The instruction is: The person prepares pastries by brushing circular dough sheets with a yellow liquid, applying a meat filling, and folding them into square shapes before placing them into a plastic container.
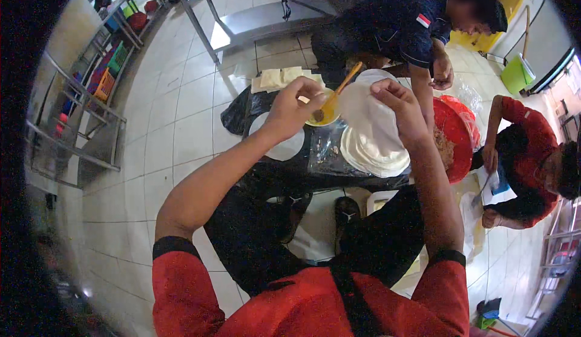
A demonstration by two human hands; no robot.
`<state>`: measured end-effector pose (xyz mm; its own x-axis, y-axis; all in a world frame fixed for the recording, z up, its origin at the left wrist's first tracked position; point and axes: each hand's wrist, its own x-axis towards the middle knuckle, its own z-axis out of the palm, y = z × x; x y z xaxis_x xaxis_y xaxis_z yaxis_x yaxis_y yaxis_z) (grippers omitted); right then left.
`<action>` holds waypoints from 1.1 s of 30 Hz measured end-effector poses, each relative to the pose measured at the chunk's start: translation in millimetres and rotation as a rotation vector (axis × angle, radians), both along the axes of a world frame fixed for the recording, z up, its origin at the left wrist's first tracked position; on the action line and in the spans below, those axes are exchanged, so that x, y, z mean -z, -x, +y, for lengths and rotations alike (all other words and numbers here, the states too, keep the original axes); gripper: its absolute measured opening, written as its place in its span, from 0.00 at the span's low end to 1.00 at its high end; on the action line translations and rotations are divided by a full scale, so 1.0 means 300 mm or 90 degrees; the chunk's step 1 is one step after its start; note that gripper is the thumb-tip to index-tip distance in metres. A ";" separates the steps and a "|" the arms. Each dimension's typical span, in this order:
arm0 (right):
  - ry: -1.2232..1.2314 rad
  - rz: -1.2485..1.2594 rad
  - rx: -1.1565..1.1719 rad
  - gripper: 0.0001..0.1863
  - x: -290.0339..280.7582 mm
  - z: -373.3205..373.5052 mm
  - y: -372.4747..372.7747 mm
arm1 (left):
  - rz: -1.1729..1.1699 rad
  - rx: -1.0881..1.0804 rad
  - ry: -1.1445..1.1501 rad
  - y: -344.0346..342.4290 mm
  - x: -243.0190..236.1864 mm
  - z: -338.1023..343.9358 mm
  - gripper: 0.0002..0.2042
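Note:
My right hand (pixel 396 104) pinches a thin pale round wrapper (pixel 369 110), held up over a stack of similar wrappers (pixel 369 158) on a dark board. My left hand (pixel 296 104) is curled, thumb near index finger, by a bowl of yellow liquid (pixel 327 113) with a wooden-handled utensil (pixel 350 75); whether it holds anything is unclear. Folded square pieces (pixel 281 77) lie behind it. A white round sheet (pixel 278 146) rests under my left forearm.
A co-worker in dark clothes (pixel 399 28) leans over a red basin (pixel 448 149) of filling at right. Another in red (pixel 523 137) works farther right. Steel racks (pixel 224 28) stand behind and along the left; a green bucket (pixel 517 74) is back right.

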<state>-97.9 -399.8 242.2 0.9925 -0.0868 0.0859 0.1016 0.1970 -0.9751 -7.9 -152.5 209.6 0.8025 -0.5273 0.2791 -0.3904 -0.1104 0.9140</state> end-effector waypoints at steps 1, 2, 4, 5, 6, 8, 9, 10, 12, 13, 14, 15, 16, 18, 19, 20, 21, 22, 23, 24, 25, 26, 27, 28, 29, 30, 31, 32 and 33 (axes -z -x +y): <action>-0.011 0.018 -0.005 0.08 0.004 0.008 0.007 | 0.056 0.048 -0.012 0.005 -0.018 -0.004 0.12; 0.015 0.039 -0.010 0.08 0.012 0.012 0.012 | 0.111 0.097 -0.024 0.013 -0.035 -0.009 0.13; 0.064 0.077 -0.016 0.08 0.015 0.021 0.020 | 0.239 0.177 0.079 0.067 -0.052 -0.052 0.13; 0.042 0.069 -0.054 0.08 0.018 0.040 0.025 | 0.232 0.181 0.089 0.084 -0.050 -0.072 0.13; 0.024 0.087 -0.050 0.08 0.029 0.060 0.021 | 0.224 0.185 0.096 0.091 -0.049 -0.078 0.13; -0.011 0.123 -0.039 0.08 0.056 0.088 0.007 | 0.185 0.171 0.062 0.073 -0.031 -0.069 0.13; -0.004 0.132 -0.024 0.08 0.058 0.096 0.000 | 0.164 0.168 0.048 0.063 -0.031 -0.062 0.13; -0.020 0.137 -0.028 0.09 0.060 0.106 -0.004 | 0.144 0.166 0.034 0.056 -0.029 -0.054 0.14; -0.053 0.148 -0.033 0.09 0.062 0.120 -0.004 | 0.139 0.139 0.025 0.055 -0.034 -0.041 0.14; -0.059 0.144 -0.038 0.09 0.072 0.113 -0.009 | 0.136 0.127 0.021 0.056 -0.043 -0.038 0.13; -0.065 0.139 -0.044 0.09 0.090 0.102 -0.016 | 0.128 0.121 0.007 0.052 -0.050 -0.036 0.13; -0.072 0.136 -0.053 0.10 0.086 0.111 -0.021 | 0.121 0.112 -0.008 0.049 -0.055 -0.027 0.12; -0.084 0.135 -0.057 0.10 0.081 0.119 -0.020 | 0.114 0.102 -0.023 0.045 -0.058 -0.021 0.12; -0.108 0.133 -0.062 0.10 0.063 0.135 -0.012 | 0.111 0.094 -0.002 0.026 -0.036 -0.017 0.11; -0.114 0.131 -0.061 0.10 0.071 0.135 -0.016 | 0.109 0.091 0.008 0.018 -0.024 -0.015 0.11; -0.119 0.129 -0.060 0.10 0.085 0.135 -0.023 | 0.126 0.095 0.019 0.013 -0.012 -0.012 0.11; -0.124 0.127 -0.057 0.10 0.090 0.136 -0.025 | 0.145 0.101 0.030 0.013 -0.013 -0.014 0.11; -0.120 0.126 -0.051 0.10 0.094 0.138 -0.027 | 0.163 0.107 0.041 0.014 -0.014 -0.014 0.11; -0.116 0.125 -0.046 0.11 0.098 0.142 -0.029 | 0.167 0.110 0.037 0.013 -0.016 -0.010 0.11; -0.110 0.123 -0.038 0.11 0.097 0.141 -0.027 | 0.171 0.116 0.034 0.017 -0.031 -0.011 0.11; -0.098 0.115 -0.038 0.11 0.096 0.137 -0.026 | 0.175 0.121 0.031 0.020 -0.045 -0.012 0.10; -0.086 0.108 -0.037 0.11 0.097 0.133 -0.024 | 0.148 0.122 0.019 0.028 -0.058 -0.015 0.10; -0.075 0.099 -0.038 0.12 0.100 0.132 -0.024 | 0.122 0.123 0.007 0.042 -0.070 -0.013 0.10; -0.075 0.093 -0.032 0.12 0.105 0.133 -0.024 | 0.095 0.124 -0.006 0.054 -0.076 -0.013 0.10; -0.075 0.088 -0.025 0.12 0.110 0.135 -0.025 | 0.068 0.110 -0.001 0.066 -0.076 -0.019 0.12; -0.077 0.082 -0.021 0.12 0.109 0.146 -0.027 | 0.041 0.094 0.001 0.080 -0.077 -0.023 0.13; -0.078 0.082 -0.014 0.12 0.107 0.154 -0.025 | 0.014 0.078 0.004 0.087 -0.077 -0.023 0.14; -0.078 0.082 -0.007 0.13 0.103 0.160 -0.022 | 0.013 0.074 -0.018 0.085 -0.078 -0.019 0.13; -0.076 0.081 0.002 0.13 0.098 0.164 -0.019 | 0.011 0.072 -0.038 0.078 -0.079 -0.020 0.13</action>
